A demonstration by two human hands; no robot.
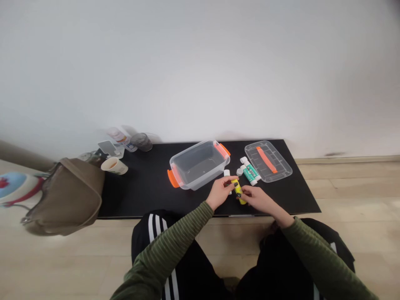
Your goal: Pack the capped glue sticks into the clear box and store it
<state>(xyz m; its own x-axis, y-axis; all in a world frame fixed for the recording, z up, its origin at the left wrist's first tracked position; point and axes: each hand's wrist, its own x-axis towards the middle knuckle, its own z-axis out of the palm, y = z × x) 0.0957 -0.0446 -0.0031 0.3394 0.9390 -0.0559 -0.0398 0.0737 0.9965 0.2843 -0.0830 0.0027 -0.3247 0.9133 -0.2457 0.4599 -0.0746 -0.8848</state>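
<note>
My left hand [220, 192] and my right hand [256, 199] meet over a yellow glue stick [237, 188], and the fingers of both grip it above the black table. A dark mark or part shows on its middle, partly hidden by my fingers. A white stick [226, 172] stands out from behind my left hand. Just beyond my right hand lie two green-and-white glue sticks [250, 173] and a small grey cap [239, 171]. Farther left sits an open clear plastic box [197, 165] with orange clips, and a clear lid [268, 161] with an orange strip lies to the right.
The black table [140, 200] stands low against a white wall, its front edge just beyond my knees. At its left are a paper cup [114, 166], a dark glass [141, 142] and a white bottle [119, 138]. An olive bag [67, 196] leans against the left end.
</note>
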